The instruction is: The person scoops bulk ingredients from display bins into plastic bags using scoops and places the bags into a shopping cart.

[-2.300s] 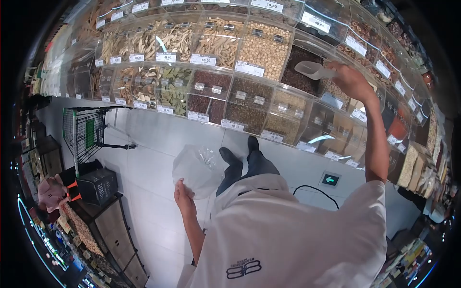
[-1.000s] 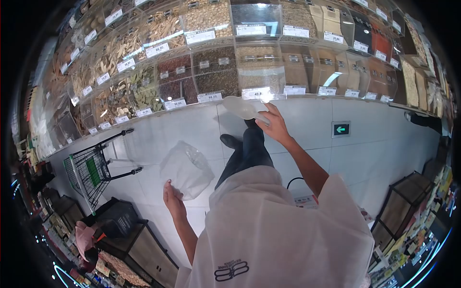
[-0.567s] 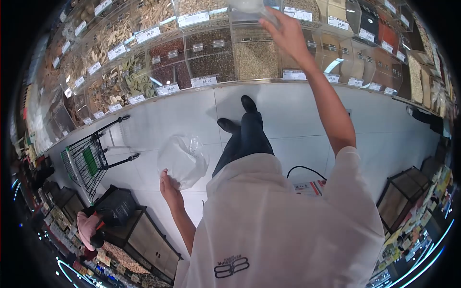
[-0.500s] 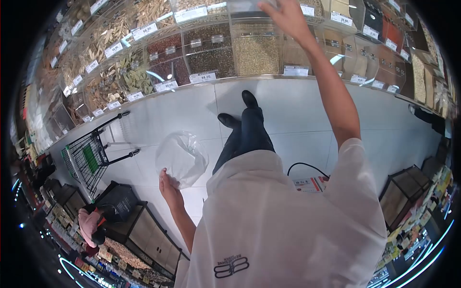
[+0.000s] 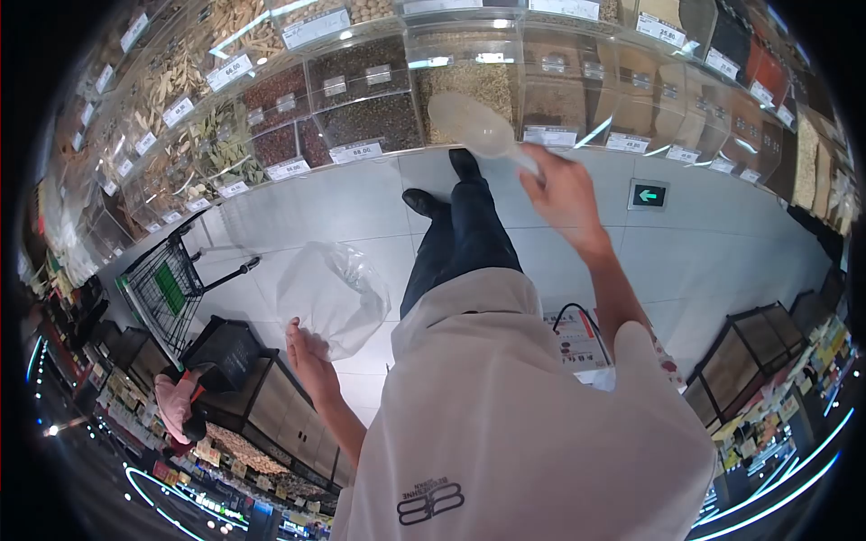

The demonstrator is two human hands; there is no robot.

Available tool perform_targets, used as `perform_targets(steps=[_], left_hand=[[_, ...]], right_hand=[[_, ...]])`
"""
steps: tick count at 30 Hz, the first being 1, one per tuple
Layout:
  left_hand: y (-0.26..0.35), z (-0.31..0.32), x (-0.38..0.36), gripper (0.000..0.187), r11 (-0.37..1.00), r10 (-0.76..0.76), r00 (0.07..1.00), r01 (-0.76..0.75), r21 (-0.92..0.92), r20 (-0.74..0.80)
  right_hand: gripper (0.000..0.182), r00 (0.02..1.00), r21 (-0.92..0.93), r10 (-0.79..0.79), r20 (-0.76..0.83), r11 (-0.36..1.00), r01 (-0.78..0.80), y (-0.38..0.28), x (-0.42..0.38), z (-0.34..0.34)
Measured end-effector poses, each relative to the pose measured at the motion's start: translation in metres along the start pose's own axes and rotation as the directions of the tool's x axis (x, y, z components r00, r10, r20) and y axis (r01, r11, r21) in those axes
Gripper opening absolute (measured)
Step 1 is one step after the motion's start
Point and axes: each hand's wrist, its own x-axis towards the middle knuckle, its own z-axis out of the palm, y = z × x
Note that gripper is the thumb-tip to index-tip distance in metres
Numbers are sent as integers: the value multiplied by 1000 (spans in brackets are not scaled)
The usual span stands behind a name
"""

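Observation:
In the head view, my right hand (image 5: 566, 194) grips the handle of a translucent plastic scoop (image 5: 478, 126). The scoop's bowl is over the front of a clear bin of pale greenish-tan seeds (image 5: 492, 84); I cannot make out anything inside it. Lower left, my left hand (image 5: 309, 356) has its fingers closed on the edge of a clear plastic bag (image 5: 329, 298), which hangs with its mouth spread. Left of the seed bin stands a clear bin of dark peppercorn-like grains (image 5: 365, 117).
Clear lidded bins with price labels (image 5: 356, 151) curve across the top. A shopping cart (image 5: 167, 287) stands on the left. A person in pink (image 5: 176, 406) is near a dark crate (image 5: 233, 350). A printed box or bag (image 5: 577, 341) is by my right side, and a floor sign (image 5: 648, 195) lies beyond.
My right hand has come down from the upper bins toward me and now holds the scoop in view. My left hand and the bag have shifted slightly left.

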Motion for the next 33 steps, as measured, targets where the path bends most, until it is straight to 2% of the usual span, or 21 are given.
perform_targets(steps=[3,5,8,13,14,18,25,29,33], left_hand=[[8,14,2,25,1000,-14,996,12,24,93],[12,24,6,25,999,-19,985,13,37,171],[23,52,5,26,996,-22,993,11,90,119],[27,64,20,26,995,-19,973,-4,101,230],[29,63,20,26,994,-26,968,-2,113,251],[28,63,33,26,976,-70,961,11,217,267],[24,65,59,25,928,-89,983,24,372,158],[22,63,77,21,925,-153,949,39,378,276],[18,75,85,20,909,-142,962,33,416,233]], right_hand=[[39,999,-18,-18,-33,1000,17,13,-36,35],[39,999,7,46,18,999,-46,6,-42,43],[42,996,23,92,14,995,-92,-2,-36,42],[42,974,-22,225,9,974,-225,4,-18,26],[41,973,5,228,-31,974,-228,8,-18,29],[42,956,17,292,-18,956,-292,6,-22,46],[43,943,155,328,-62,936,-316,3,-38,79],[46,936,229,340,-90,922,-313,0,-43,91],[46,920,243,374,-113,909,-340,-1,-45,94]])
